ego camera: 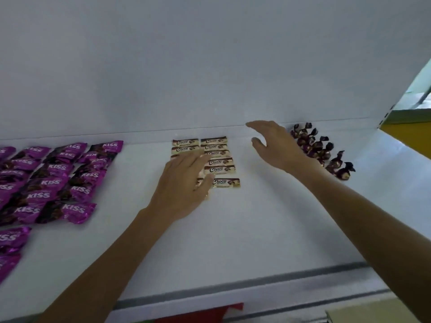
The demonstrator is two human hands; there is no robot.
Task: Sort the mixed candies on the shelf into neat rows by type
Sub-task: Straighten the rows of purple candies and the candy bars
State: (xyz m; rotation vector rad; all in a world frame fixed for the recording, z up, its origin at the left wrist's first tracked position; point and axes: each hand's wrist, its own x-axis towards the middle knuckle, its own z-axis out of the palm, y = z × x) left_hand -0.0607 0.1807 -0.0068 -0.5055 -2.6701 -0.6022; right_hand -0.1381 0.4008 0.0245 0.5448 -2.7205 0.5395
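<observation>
Cream and brown Choco bars (pixel 218 162) lie in two short columns at the middle of the white shelf (pixel 256 229). My left hand (pixel 184 183) rests flat on the left column, fingers straight, and hides its lower bars. My right hand (pixel 272 145) hovers open above the shelf, between the Choco bars and a diagonal row of dark twist-wrapped candies (pixel 319 149) at the right. Purple Kiss packets (pixel 58 180) lie in rows at the left.
The shelf's white back wall (pixel 210 66) rises right behind the candies. The front edge carries a grey strip (pixel 256 287). A yellow surface (pixel 410 141) lies beyond the shelf's right end.
</observation>
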